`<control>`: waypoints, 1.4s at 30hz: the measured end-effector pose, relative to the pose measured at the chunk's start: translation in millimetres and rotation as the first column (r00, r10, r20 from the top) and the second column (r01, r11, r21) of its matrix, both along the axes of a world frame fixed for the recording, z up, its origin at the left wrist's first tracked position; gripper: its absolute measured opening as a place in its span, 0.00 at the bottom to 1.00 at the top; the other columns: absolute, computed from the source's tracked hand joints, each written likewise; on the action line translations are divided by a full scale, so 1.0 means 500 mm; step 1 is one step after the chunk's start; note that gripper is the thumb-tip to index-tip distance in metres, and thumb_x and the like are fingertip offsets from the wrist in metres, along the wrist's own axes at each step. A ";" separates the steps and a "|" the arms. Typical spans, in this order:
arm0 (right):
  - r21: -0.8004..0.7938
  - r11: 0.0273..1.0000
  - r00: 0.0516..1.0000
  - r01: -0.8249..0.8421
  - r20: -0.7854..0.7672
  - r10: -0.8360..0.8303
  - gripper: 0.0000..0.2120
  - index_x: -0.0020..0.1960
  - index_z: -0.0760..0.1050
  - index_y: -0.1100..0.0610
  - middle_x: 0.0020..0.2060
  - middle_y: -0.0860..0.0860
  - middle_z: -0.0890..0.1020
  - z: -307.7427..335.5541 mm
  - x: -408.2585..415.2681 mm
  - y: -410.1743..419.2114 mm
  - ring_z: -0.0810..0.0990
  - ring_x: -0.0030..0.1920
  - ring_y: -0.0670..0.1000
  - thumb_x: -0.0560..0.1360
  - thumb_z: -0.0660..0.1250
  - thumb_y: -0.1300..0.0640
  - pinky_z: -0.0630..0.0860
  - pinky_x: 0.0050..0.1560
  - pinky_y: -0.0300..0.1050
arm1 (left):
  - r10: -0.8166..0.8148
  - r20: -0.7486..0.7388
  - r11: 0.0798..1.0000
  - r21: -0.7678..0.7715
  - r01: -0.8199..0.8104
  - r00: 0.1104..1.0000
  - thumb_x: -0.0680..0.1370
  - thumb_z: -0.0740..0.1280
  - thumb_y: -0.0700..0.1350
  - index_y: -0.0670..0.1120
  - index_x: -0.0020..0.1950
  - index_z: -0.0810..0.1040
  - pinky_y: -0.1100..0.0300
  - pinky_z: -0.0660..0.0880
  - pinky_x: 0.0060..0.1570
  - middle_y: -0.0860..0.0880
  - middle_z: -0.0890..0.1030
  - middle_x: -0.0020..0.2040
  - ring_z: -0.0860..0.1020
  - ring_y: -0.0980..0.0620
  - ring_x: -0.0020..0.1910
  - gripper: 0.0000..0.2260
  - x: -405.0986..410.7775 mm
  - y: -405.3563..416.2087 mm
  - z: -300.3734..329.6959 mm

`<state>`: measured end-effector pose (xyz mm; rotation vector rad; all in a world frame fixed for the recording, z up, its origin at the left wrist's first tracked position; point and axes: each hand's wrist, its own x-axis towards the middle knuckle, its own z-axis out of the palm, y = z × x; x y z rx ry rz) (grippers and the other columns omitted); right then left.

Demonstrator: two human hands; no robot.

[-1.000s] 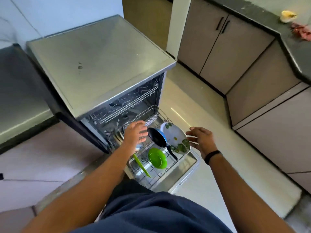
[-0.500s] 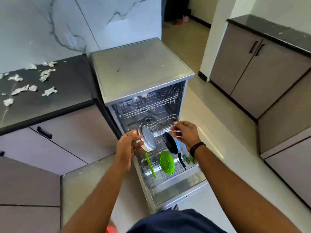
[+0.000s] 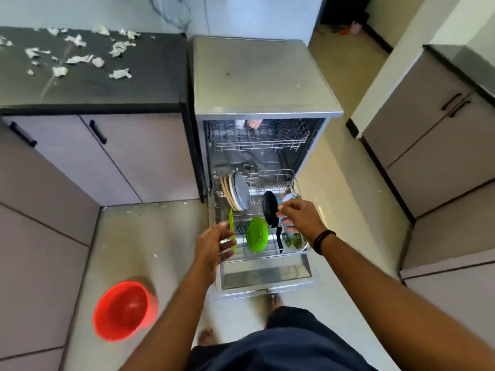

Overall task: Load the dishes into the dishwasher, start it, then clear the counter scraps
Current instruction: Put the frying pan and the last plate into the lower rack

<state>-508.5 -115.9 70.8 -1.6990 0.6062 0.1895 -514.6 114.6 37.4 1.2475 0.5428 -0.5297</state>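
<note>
The dishwasher [image 3: 263,76] stands open with its lower rack [image 3: 270,178] pulled out over the dropped door. Upright in the rack are a stack of plates [image 3: 237,192] at the back left, a green plate [image 3: 257,234], a thin green piece [image 3: 231,228] and a black pan [image 3: 270,208]. At the rack's right side a leaf-patterned plate [image 3: 294,241] leans, and my right hand [image 3: 301,216] curls its fingers over its upper rim. My left hand [image 3: 211,245] hovers at the rack's left front edge, fingers relaxed and holding nothing. White paper scraps [image 3: 80,58] litter the dark counter [image 3: 150,87].
A red bucket [image 3: 124,310] sits on the floor at the left front. The upper rack [image 3: 257,137] is inside the machine with a cup in it. Cabinets [image 3: 428,145] line the right side across a strip of floor. My feet are just before the door.
My left hand let go of the grey plate, now in the back stack, and drew back to the rack's front left. My right hand moved from the rack's back wires to the patterned plate.
</note>
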 end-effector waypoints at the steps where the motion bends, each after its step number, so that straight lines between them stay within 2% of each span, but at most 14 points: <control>1: -0.044 0.999 1.000 -0.004 0.005 0.005 0.05 0.45 0.80 0.60 0.36 0.54 0.81 -0.008 -0.002 -0.020 0.75 0.32 0.49 0.79 0.68 0.63 0.71 0.32 0.39 | 0.007 0.003 1.000 0.026 -0.007 1.000 0.82 0.65 0.47 0.41 0.59 0.80 0.55 0.76 0.42 0.43 0.82 0.49 0.81 0.47 0.43 0.12 -0.005 -0.008 -0.009; 4: -0.153 0.988 0.999 0.017 0.050 -0.010 0.04 0.44 0.82 0.62 0.33 0.50 0.80 -0.027 0.007 -0.102 0.78 0.37 0.50 0.77 0.69 0.62 0.75 0.41 0.43 | 0.016 0.003 0.996 0.086 -0.016 1.000 0.82 0.65 0.48 0.38 0.63 0.79 0.57 0.77 0.40 0.43 0.83 0.48 0.82 0.48 0.41 0.16 0.001 -0.057 -0.023; 7: -0.154 0.988 0.999 0.015 0.041 -0.009 0.08 0.49 0.81 0.67 0.38 0.57 0.80 -0.049 0.023 -0.220 0.77 0.40 0.54 0.78 0.69 0.61 0.74 0.41 0.46 | -0.006 0.005 0.992 0.127 0.006 1.000 0.82 0.65 0.48 0.39 0.63 0.79 0.59 0.77 0.38 0.45 0.83 0.45 0.81 0.50 0.39 0.15 0.027 -0.166 -0.032; 10: -0.162 0.987 1.000 -0.002 -0.004 0.001 0.07 0.51 0.80 0.62 0.45 0.60 0.83 -0.085 0.038 -0.341 0.78 0.42 0.53 0.77 0.70 0.58 0.74 0.43 0.46 | -0.014 -0.033 0.991 0.136 0.019 0.999 0.82 0.66 0.48 0.42 0.59 0.80 0.59 0.77 0.36 0.45 0.83 0.46 0.81 0.50 0.38 0.12 0.052 -0.297 -0.047; 12: -0.167 0.986 0.999 -0.024 -0.040 0.017 0.08 0.54 0.78 0.57 0.47 0.57 0.83 -0.114 0.046 -0.419 0.79 0.44 0.53 0.77 0.71 0.55 0.74 0.45 0.48 | -0.090 -0.092 0.984 0.146 0.103 0.992 0.82 0.66 0.49 0.46 0.56 0.80 0.57 0.77 0.40 0.44 0.83 0.48 0.81 0.49 0.40 0.08 0.059 -0.392 -0.069; 15: -0.144 0.985 0.988 -0.097 -0.132 0.078 0.16 0.62 0.73 0.56 0.43 0.52 0.82 -0.169 0.045 -0.500 0.80 0.44 0.52 0.77 0.71 0.52 0.75 0.47 0.48 | -0.190 -0.183 0.963 0.155 0.219 0.965 0.81 0.68 0.49 0.47 0.55 0.80 0.54 0.77 0.46 0.44 0.85 0.51 0.82 0.46 0.44 0.08 0.054 -0.501 -0.105; 19: -0.109 0.974 0.944 -0.199 -0.290 0.161 0.25 0.71 0.66 0.55 0.42 0.51 0.80 -0.265 0.051 -0.560 0.79 0.46 0.52 0.78 0.70 0.51 0.74 0.47 0.43 | -0.069 -0.272 0.974 0.192 0.124 0.960 0.82 0.67 0.48 0.46 0.55 0.82 0.56 0.76 0.45 0.45 0.86 0.50 0.83 0.47 0.44 0.07 0.057 -0.571 -0.179; 22: -0.100 0.944 0.882 -0.316 -0.398 0.253 0.28 0.75 0.62 0.55 0.41 0.49 0.79 -0.360 0.062 -0.571 0.79 0.44 0.50 0.79 0.69 0.53 0.73 0.49 0.42 | 0.048 -0.379 0.976 0.213 0.036 0.924 0.81 0.68 0.47 0.46 0.50 0.82 0.57 0.75 0.40 0.46 0.85 0.45 0.82 0.48 0.41 0.06 0.042 -0.576 -0.256; 27: -0.110 0.920 0.834 -0.375 -0.473 0.284 0.33 0.77 0.60 0.56 0.66 0.57 0.74 -0.521 0.094 -0.550 0.73 0.66 0.57 0.78 0.70 0.52 0.70 0.65 0.46 | 0.090 -0.517 0.973 0.229 0.036 0.851 0.81 0.67 0.47 0.45 0.51 0.82 0.54 0.77 0.48 0.47 0.86 0.44 0.82 0.46 0.45 0.07 0.025 -0.545 -0.419; 30: -0.132 0.922 0.842 -0.363 -0.470 0.265 0.36 0.79 0.57 0.56 0.72 0.58 0.70 -0.614 0.124 -0.520 0.71 0.70 0.58 0.77 0.71 0.53 0.68 0.71 0.51 | 0.065 -0.574 0.964 0.249 0.098 0.816 0.82 0.67 0.47 0.44 0.51 0.81 0.52 0.77 0.54 0.49 0.86 0.40 0.82 0.47 0.44 0.07 0.044 -0.521 -0.531; 33: -0.182 0.934 0.884 -0.309 -0.418 0.211 0.35 0.78 0.57 0.57 0.71 0.56 0.70 -0.699 0.148 -0.487 0.72 0.69 0.56 0.77 0.71 0.56 0.67 0.67 0.43 | 0.099 -0.580 0.958 0.276 0.081 0.809 0.81 0.67 0.49 0.44 0.49 0.80 0.53 0.76 0.50 0.45 0.84 0.44 0.80 0.48 0.40 0.09 0.083 -0.499 -0.649; 36: -0.219 0.952 0.921 -0.216 -0.369 0.124 0.32 0.75 0.58 0.54 0.66 0.55 0.74 -0.760 0.155 -0.459 0.77 0.61 0.55 0.76 0.70 0.57 0.73 0.65 0.48 | 0.178 -0.571 0.954 0.299 0.001 0.801 0.81 0.68 0.50 0.45 0.43 0.78 0.57 0.73 0.41 0.42 0.82 0.45 0.79 0.48 0.38 0.11 0.122 -0.484 -0.744; 39: -0.302 0.944 0.932 -0.134 -0.362 0.016 0.24 0.73 0.61 0.56 0.60 0.56 0.79 -0.793 0.151 -0.439 0.78 0.50 0.55 0.80 0.62 0.61 0.77 0.59 0.51 | 0.199 -0.580 0.950 0.313 -0.009 0.790 0.81 0.68 0.51 0.46 0.43 0.76 0.58 0.72 0.38 0.43 0.81 0.41 0.78 0.48 0.35 0.11 0.138 -0.476 -0.809; 42: -0.355 0.928 0.925 -0.110 -0.377 -0.035 0.21 0.74 0.65 0.56 0.59 0.58 0.81 -0.808 0.154 -0.437 0.81 0.53 0.60 0.81 0.58 0.62 0.79 0.58 0.53 | 0.145 -0.621 0.956 0.287 0.052 0.770 0.81 0.68 0.50 0.46 0.44 0.75 0.59 0.69 0.36 0.45 0.78 0.38 0.74 0.49 0.33 0.11 0.149 -0.478 -0.840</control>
